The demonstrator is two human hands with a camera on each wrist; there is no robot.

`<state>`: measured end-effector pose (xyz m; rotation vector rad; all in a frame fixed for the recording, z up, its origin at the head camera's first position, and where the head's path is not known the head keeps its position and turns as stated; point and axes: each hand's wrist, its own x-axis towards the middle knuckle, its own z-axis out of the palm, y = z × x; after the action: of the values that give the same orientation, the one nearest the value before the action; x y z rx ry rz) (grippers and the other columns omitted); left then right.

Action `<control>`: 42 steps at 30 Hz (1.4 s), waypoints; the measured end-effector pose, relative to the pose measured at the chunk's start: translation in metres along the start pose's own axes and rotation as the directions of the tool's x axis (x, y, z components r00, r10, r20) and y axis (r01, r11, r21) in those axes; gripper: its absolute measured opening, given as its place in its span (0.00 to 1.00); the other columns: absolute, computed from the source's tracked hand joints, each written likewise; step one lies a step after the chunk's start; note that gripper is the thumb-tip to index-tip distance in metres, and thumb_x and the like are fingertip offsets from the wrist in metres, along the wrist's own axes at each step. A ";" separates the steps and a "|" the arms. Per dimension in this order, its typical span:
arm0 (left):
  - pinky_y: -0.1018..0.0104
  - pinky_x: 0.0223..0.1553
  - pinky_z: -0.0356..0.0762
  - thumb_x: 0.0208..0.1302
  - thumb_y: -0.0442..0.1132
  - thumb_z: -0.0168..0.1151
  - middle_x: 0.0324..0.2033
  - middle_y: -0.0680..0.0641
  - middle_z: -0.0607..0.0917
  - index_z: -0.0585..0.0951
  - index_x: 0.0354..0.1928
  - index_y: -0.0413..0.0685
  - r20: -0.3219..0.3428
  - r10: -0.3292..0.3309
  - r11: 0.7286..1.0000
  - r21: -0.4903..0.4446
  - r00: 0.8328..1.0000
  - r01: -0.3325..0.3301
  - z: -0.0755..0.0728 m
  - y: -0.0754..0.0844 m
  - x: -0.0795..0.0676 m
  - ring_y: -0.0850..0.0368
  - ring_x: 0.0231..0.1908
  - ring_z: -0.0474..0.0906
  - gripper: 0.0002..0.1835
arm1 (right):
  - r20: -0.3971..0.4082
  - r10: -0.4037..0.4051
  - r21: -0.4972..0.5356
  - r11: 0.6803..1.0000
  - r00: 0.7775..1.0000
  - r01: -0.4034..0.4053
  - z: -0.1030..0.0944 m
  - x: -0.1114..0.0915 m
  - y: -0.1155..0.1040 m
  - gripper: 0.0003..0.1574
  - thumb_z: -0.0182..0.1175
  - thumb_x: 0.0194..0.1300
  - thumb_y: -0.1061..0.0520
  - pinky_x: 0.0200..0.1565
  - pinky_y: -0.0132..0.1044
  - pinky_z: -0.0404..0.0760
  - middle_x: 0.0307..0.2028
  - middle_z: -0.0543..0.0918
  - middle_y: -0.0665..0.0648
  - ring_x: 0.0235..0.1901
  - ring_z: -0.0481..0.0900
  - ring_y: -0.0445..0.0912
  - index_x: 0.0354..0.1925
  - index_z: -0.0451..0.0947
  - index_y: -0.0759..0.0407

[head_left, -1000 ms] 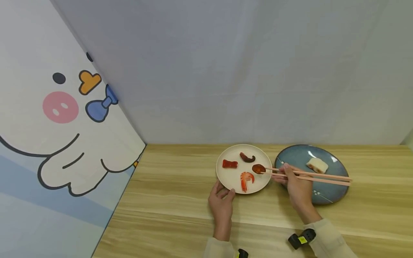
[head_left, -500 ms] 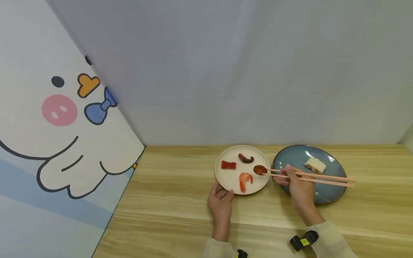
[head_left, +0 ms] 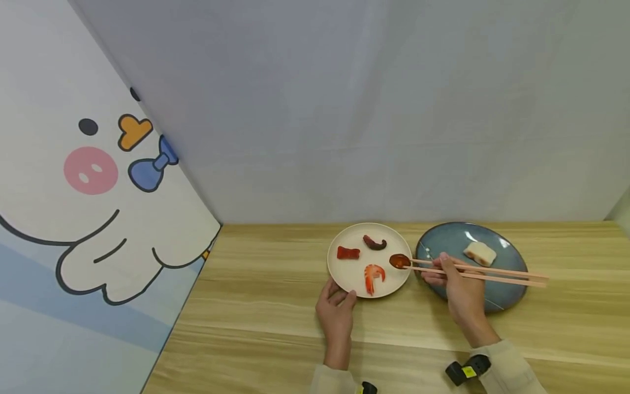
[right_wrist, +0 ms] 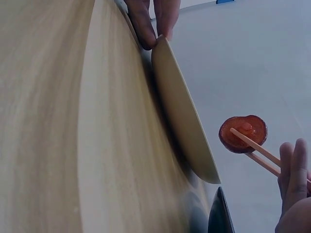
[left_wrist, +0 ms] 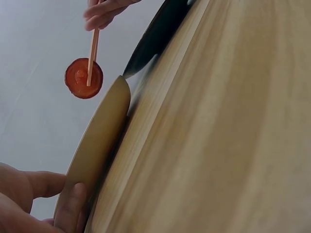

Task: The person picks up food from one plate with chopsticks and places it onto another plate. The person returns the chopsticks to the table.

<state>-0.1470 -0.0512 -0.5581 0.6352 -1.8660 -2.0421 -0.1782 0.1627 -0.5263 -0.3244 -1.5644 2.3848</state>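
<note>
My right hand (head_left: 462,293) holds a pair of pink chopsticks (head_left: 512,276). Their tips pinch a round reddish-brown food piece (head_left: 400,261) that looks like a mushroom cap. Both wrist views show this round piece (right_wrist: 243,134) raised above the white plate (right_wrist: 184,116), and from overhead it overlaps the plate's right side. At the near left rim of the white plate (head_left: 339,273), my left hand (head_left: 337,314) grips the edge between thumb and fingers. A shrimp (head_left: 374,278), a dark curled tentacle (head_left: 375,242) and a red piece (head_left: 348,253) lie on that plate.
A blue oval plate (head_left: 509,298) stands close to the right of the white plate, partly under my right hand and the chopsticks. On it lies a whitish browned block (head_left: 480,253). Pale curtain (head_left: 394,137) borders the wooden table (head_left: 246,306) at the back.
My right hand, with the chopsticks and the round piece, has drifted slightly right, nearer the white plate's right rim. My left hand stays on the plate's edge.
</note>
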 end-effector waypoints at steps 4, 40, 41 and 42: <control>0.72 0.36 0.85 0.62 0.20 0.69 0.54 0.31 0.80 0.72 0.72 0.26 0.001 -0.005 1.000 0.000 1.000 0.005 0.000 0.001 0.000 0.51 0.43 0.82 0.34 | 0.010 -0.011 0.023 1.000 1.000 0.011 -0.003 0.000 -0.001 0.21 0.55 0.80 0.65 0.31 0.33 0.89 0.27 0.88 0.54 0.24 0.90 0.42 0.30 0.87 0.57; 0.73 0.36 0.84 0.62 0.20 0.68 0.54 0.32 0.80 0.72 0.71 0.26 0.001 -0.012 1.000 -0.002 1.000 0.012 0.003 0.001 -0.001 0.51 0.43 0.82 0.34 | -0.038 -0.036 0.114 0.993 0.999 0.040 -0.038 0.009 -0.014 0.20 0.55 0.80 0.65 0.30 0.32 0.89 0.27 0.89 0.55 0.24 0.90 0.43 0.32 0.88 0.59; 0.74 0.36 0.84 0.62 0.20 0.68 0.54 0.32 0.80 0.72 0.71 0.26 -0.002 -0.011 1.000 -0.001 1.000 0.011 0.003 0.001 -0.001 0.52 0.43 0.82 0.34 | -0.038 -0.040 0.117 0.992 0.998 0.045 -0.040 0.009 -0.014 0.20 0.55 0.80 0.65 0.30 0.32 0.88 0.27 0.89 0.56 0.24 0.90 0.43 0.32 0.88 0.60; 0.74 0.36 0.84 0.62 0.20 0.68 0.54 0.32 0.80 0.72 0.71 0.26 -0.004 -0.009 1.000 0.000 1.000 0.009 0.003 0.001 -0.001 0.52 0.43 0.82 0.34 | -0.044 -0.044 0.123 0.991 0.998 0.050 -0.041 0.010 -0.014 0.20 0.55 0.80 0.66 0.29 0.32 0.88 0.27 0.89 0.56 0.24 0.90 0.43 0.31 0.88 0.60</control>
<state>-0.1482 -0.0483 -0.5566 0.6492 -1.8639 -2.0450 -0.1729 0.2064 -0.5293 -0.3046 -1.3826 2.4106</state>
